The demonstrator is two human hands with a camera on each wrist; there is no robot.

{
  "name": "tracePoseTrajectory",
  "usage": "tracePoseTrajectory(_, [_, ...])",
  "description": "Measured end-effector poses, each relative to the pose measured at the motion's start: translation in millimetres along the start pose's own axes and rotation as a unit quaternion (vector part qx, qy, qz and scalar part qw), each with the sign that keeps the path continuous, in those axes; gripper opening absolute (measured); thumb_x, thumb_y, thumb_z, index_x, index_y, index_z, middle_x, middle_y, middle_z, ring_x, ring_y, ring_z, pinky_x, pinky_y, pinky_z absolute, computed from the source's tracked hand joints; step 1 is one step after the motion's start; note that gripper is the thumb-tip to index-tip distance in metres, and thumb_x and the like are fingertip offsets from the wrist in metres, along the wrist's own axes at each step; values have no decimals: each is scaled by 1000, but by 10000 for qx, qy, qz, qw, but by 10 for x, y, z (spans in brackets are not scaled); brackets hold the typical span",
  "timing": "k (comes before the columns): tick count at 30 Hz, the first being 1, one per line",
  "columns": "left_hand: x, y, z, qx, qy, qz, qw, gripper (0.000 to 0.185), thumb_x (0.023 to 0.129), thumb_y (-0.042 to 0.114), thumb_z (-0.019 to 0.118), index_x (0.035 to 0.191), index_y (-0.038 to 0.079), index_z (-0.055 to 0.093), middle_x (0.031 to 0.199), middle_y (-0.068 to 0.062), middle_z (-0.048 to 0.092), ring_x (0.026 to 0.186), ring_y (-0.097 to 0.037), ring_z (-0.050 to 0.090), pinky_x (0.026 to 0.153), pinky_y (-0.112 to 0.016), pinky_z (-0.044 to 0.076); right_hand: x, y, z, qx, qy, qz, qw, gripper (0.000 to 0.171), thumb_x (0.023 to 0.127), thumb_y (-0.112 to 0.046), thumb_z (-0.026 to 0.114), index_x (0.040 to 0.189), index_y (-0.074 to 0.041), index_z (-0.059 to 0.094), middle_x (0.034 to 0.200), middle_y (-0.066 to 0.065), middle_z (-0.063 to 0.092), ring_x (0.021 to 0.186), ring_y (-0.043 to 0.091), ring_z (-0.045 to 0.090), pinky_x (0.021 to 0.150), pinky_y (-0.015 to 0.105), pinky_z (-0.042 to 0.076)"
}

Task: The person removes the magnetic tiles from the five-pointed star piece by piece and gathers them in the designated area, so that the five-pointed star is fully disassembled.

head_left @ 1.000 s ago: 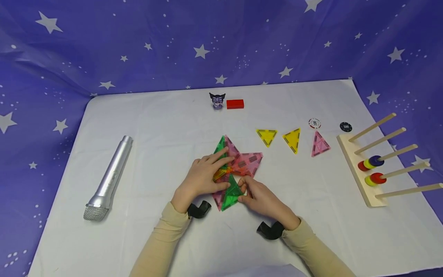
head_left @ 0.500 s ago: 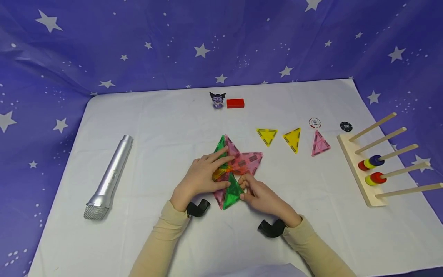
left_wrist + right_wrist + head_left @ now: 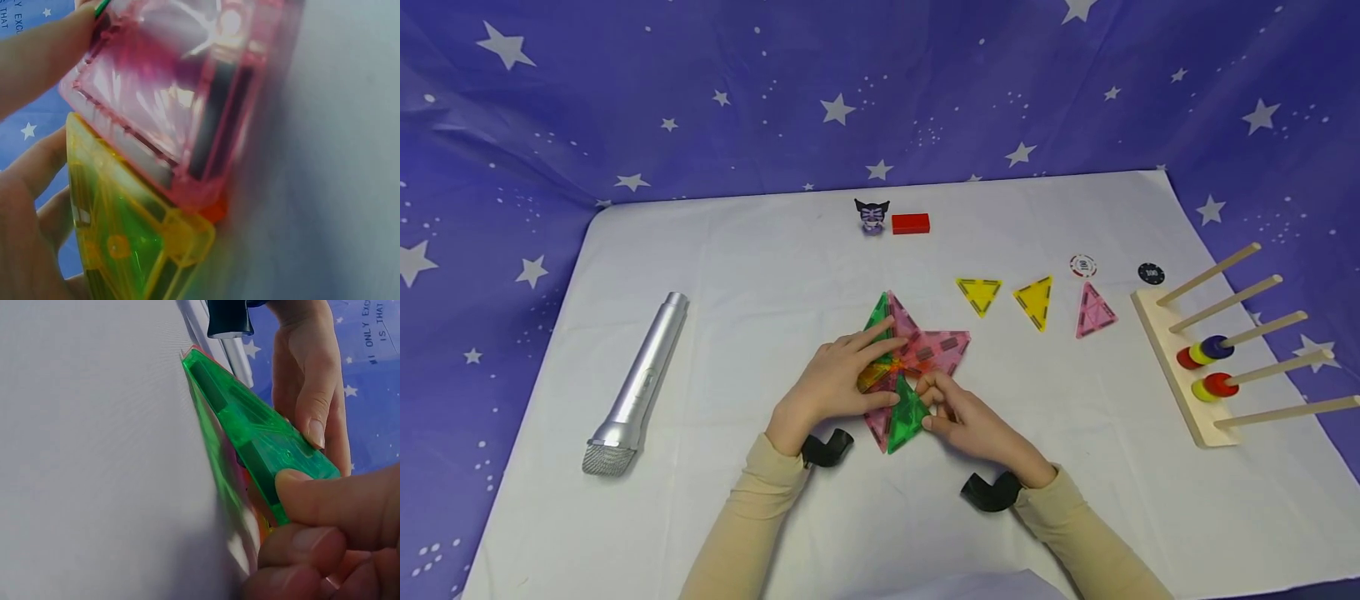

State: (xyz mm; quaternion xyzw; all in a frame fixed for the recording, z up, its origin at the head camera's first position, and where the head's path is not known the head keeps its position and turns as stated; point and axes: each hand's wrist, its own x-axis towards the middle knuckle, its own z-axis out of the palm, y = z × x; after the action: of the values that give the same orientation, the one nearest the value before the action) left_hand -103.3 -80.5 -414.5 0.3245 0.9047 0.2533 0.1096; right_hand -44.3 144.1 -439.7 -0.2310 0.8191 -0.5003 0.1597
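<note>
A star-shaped build of see-through magnetic tiles, with pink tiles and green ones, lies in the middle of the head view. My left hand rests over its left side with fingers spread and straight, the thumb on the near part. In the left wrist view a pink tile meets a yellow tile beside those fingers. My right hand pinches the outer corner of a green triangular magnetic tile at the near point. In the right wrist view this green tile stands tilted, my left thumb at its far edge.
Yellow triangles and a loose pink triangle lie to the right, near two poker chips. A wooden peg rack with rings stands far right. A silver microphone lies left; a small figure and red block sit behind.
The green tile's near tip has shifted slightly to the right, with the right hand still pinching it. The left hand has barely moved.
</note>
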Motion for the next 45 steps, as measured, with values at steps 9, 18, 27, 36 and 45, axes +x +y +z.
tracePoseTrajectory(9, [11, -24, 11, 29, 62, 160, 9998, 68, 79, 52, 62, 138, 30, 38, 148, 8, 19, 122, -32, 38, 91, -55, 33, -5, -199, -56, 155, 87, 24, 9998, 31, 81, 12, 57, 107, 3, 42, 84, 12, 56, 57, 13, 36, 54, 24, 31])
tracePoseTrajectory(18, [13, -14, 6, 23, -13, 144, 9999, 67, 79, 46, 65, 138, 30, 38, 148, 7, 19, 123, -32, 37, 92, -55, 32, -25, -275, -112, 813, 25, -288, 9963, 23, 83, 18, 48, 100, 7, 39, 80, 17, 58, 67, 20, 50, 63, 23, 35])
tracePoseTrajectory(27, [10, -2, 3, 65, -23, 111, 9999, 68, 78, 44, 65, 138, 30, 38, 148, 7, 18, 124, -32, 35, 93, -56, 30, -61, -313, -170, 497, -266, 141, 9983, 11, 88, 8, 48, 98, 3, 50, 86, 17, 58, 72, 24, 51, 60, 23, 41])
tracePoseTrajectory(36, [12, 5, 13, 67, -37, 152, 9999, 67, 79, 44, 64, 139, 29, 37, 149, 6, 17, 124, -33, 35, 93, -56, 31, -292, -9, -360, -707, -1355, 114, 9882, 37, 81, -23, 70, 113, -14, 55, 93, -2, 52, 77, 14, 49, 66, 25, 43])
tracePoseTrajectory(45, [-2, -9, -1, 112, -23, 110, 9999, 67, 79, 42, 65, 139, 28, 38, 149, 5, 18, 124, -33, 36, 93, -55, 31, -412, 38, -403, -1218, -1887, -368, 9738, 61, 74, -11, 74, 129, -19, 49, 104, -7, 49, 97, 12, 41, 81, 28, 41])
